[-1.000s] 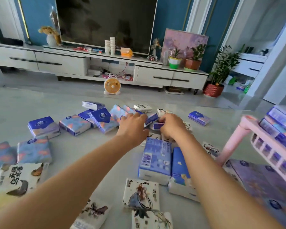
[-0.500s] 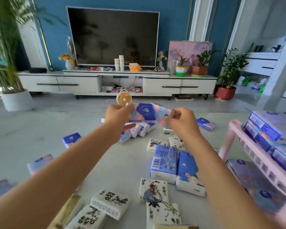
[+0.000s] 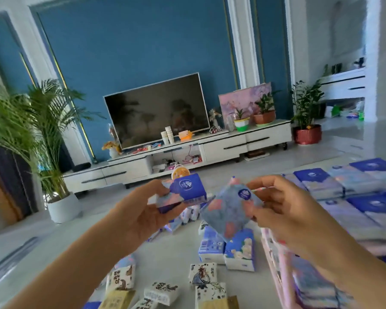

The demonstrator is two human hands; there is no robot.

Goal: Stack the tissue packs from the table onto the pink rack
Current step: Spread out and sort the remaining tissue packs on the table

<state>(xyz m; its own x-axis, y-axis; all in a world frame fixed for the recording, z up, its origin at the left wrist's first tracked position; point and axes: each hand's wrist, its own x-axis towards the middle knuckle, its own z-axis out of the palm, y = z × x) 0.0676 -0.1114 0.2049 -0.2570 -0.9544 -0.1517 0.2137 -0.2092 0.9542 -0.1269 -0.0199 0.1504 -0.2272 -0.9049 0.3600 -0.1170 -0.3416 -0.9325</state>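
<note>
Your arms reach forward. Your left hand (image 3: 140,211) grips a dark-blue-topped pack (image 3: 185,190) and your right hand (image 3: 285,210) pinches a tilted blue-and-pink pack (image 3: 226,210). Both packs are held in the air, just left of the pink rack (image 3: 273,264).
</note>
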